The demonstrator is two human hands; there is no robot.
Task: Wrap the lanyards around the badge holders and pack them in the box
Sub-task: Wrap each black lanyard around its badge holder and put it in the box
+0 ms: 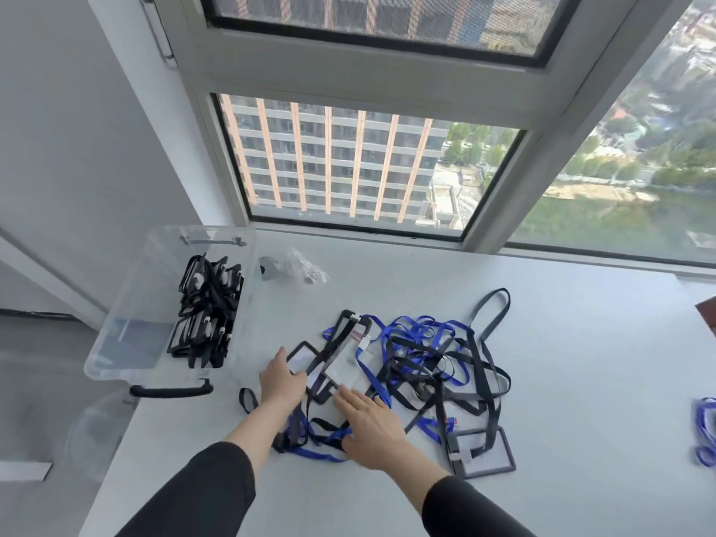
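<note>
A clear storage box (116, 343) sits at the table's (581, 362) left edge, close to the work so finished pieces travel little; wrapped black badge holders (205, 315) are stacked against its right wall, leaving the left part free for more. Just beyond it lies a crumpled plastic bag (298, 265). The left hand (281, 381) is laid on a black-framed badge holder (300, 360) at the heap's left edge, probably to draw it out; whether its fingers have closed on the frame cannot be told. The right hand (372, 420) lies flat with straight fingers, grasping nothing, on the tangle of blue and black lanyards (426, 358), seemingly pinning it so one piece pulls free. A grey-framed holder (484, 451) lies nearer, and loose blue lanyards (705, 432) lie well apart at the far right
</note>
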